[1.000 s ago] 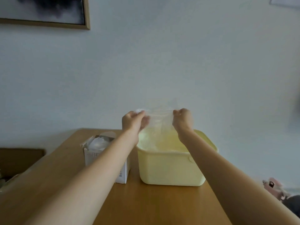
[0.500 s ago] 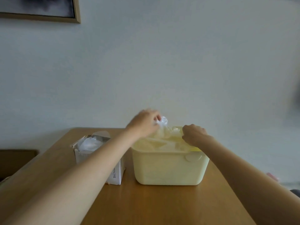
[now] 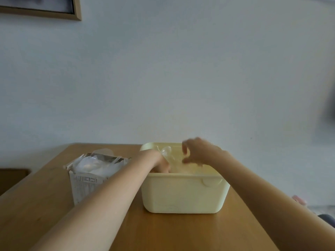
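Operator: Left hand (image 3: 160, 161) has dropped into the yellow bin (image 3: 183, 192); right hand (image 3: 197, 153) has shifted toward 9 o'clock above it.

Checker: Grip status?

Operator: Left fingers are hidden behind the bin wall, so I cannot tell. Right fingers are curled, thumb apart; any hold cannot be told. Clear bag (image 3: 166, 151) bunches at the left hand's 1 o'clock, inside the bin.

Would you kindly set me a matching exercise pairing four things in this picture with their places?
1 left hand
2 right hand
3 white box
4 picture frame

A on the wall, top left
B on the table, left of the yellow bin
C down inside the yellow bin
D over the yellow bin's opening

Pairs: 1-C, 2-D, 3-B, 4-A
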`<action>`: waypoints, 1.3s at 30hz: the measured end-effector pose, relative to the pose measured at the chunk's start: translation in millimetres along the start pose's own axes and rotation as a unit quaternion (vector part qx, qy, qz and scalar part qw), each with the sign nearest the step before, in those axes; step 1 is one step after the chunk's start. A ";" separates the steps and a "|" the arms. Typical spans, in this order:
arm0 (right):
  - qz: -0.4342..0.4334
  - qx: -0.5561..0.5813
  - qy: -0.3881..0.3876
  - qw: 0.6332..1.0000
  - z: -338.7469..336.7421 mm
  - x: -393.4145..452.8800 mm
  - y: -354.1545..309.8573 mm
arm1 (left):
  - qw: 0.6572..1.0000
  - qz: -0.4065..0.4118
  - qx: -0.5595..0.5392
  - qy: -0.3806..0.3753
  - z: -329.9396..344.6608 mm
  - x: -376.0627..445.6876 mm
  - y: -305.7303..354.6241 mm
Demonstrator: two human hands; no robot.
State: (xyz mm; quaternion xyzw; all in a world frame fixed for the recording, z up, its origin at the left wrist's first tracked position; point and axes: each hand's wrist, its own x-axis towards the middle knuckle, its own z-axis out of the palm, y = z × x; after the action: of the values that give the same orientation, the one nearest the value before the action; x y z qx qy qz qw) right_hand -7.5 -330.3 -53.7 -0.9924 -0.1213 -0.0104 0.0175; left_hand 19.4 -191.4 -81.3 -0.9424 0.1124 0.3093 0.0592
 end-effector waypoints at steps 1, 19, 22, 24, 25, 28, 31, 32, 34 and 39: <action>0.017 0.041 -0.111 0.993 5.8 0.3 -1.3 | 1.000 -0.022 -0.003 -0.002 2.7 1.8 -2.8; -0.143 0.217 -0.002 0.966 -38.2 2.0 -150.1 | 0.898 -0.078 -0.212 0.379 23.5 -108.5 -124.8; -0.155 0.158 0.012 0.975 -18.7 15.1 -174.9 | 0.893 -0.125 -0.225 0.368 45.0 -111.6 -148.1; -0.143 0.118 0.014 0.983 -4.0 27.8 -186.1 | 0.890 -0.120 -0.235 0.372 54.9 -113.3 -158.5; -0.139 0.112 0.014 0.984 3.1 35.0 -188.5 | 0.887 -0.111 -0.243 0.377 58.1 -112.5 -161.2; -0.103 0.150 0.060 0.982 11.5 45.8 -195.3 | 0.871 -0.092 -0.280 0.393 59.7 -111.4 -164.0; -0.123 0.229 0.110 0.959 7.6 45.4 -199.2 | 0.859 -0.081 -0.303 0.405 55.8 -111.0 -163.3; -0.132 0.232 0.116 0.957 4.7 43.4 -199.7 | 0.857 -0.077 -0.311 0.404 54.8 -111.1 -163.4; -0.141 0.228 0.123 0.956 1.9 42.4 -197.8 | 0.855 -0.075 -0.325 0.398 54.0 -110.9 -164.0; -0.133 0.275 0.111 0.946 4.3 41.3 -195.8 | 0.866 -0.065 -0.335 0.365 57.6 -106.0 -161.6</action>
State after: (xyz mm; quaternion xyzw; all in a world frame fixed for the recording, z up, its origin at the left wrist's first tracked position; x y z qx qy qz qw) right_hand -14.6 -130.3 -50.7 -0.9163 -0.2476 -0.0888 0.3020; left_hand -56.3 -6.0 -57.4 -0.9565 -0.0453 -0.0421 -0.2852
